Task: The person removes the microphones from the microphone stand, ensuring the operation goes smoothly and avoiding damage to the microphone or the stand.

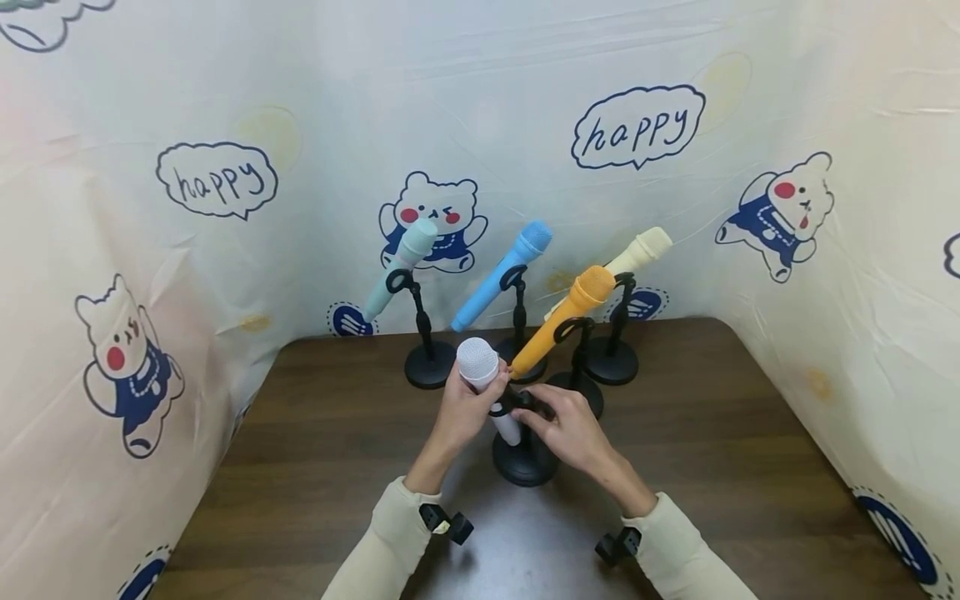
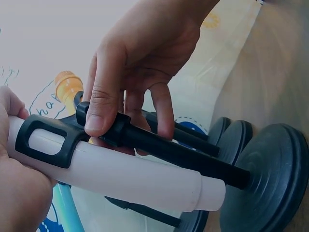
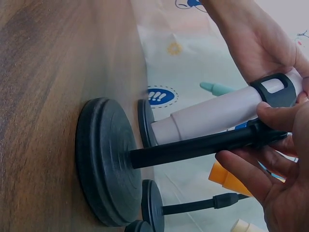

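Five microphones, all tilted; front stand (image 1: 525, 465) taken as landmark. Mint microphone (image 1: 408, 254) behind it, far left. Left hand (image 1: 461, 410): just left of front stand, fingers wrapped round the white microphone (image 2: 137, 178) below its mesh head. White microphone sits in front stand's clip (image 2: 73, 146), ring around the barrel; long axis slants, head up and left, tail down above the base. Blue microphone (image 1: 491, 289) behind. Orange microphone (image 1: 550, 332) behind, slightly right. Right hand (image 1: 572, 427): right of front stand, thumb and fingers pinching its upper joint (image 2: 118, 133); nearer the clip, left nearer the head. Cream microphone (image 1: 637, 252) behind, far right.
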A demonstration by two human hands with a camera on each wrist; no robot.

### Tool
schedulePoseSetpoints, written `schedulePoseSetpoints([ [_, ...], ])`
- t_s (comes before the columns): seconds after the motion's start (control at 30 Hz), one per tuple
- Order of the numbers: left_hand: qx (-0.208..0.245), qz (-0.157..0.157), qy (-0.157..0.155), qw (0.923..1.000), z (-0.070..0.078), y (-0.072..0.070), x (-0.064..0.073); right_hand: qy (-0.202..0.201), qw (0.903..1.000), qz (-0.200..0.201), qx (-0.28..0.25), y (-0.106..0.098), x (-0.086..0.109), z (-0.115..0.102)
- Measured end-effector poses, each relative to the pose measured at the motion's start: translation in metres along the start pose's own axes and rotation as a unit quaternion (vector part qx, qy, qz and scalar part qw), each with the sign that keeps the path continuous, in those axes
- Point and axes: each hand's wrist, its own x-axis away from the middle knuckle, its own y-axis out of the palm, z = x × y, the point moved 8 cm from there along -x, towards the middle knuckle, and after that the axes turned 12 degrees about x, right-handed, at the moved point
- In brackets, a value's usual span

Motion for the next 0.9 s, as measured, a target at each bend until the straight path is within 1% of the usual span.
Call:
schedulePoseSetpoints([
  [0.5, 0.012, -0.009, 0.023, 0.9996, 0.0032, -0.0006, 0.0013, -0.003, 0.9999, -0.006, -0.013, 0.0002, 0.0016, -0.0038],
  [0.77, 0.023, -0.018, 0.026, 0.9993, 0.004, 0.0022, 0.0014, 0.001, 0.9998, -0.005, -0.02, 0.0003, 0.0042, -0.0016],
  [0.9, 0.02, -0.023, 0.027, 0.9992, 0.0063, 0.0033, 0.0013, -0.001, 0.9997, -0.004, -0.024, 0.0004, 0.0046, -0.0014],
])
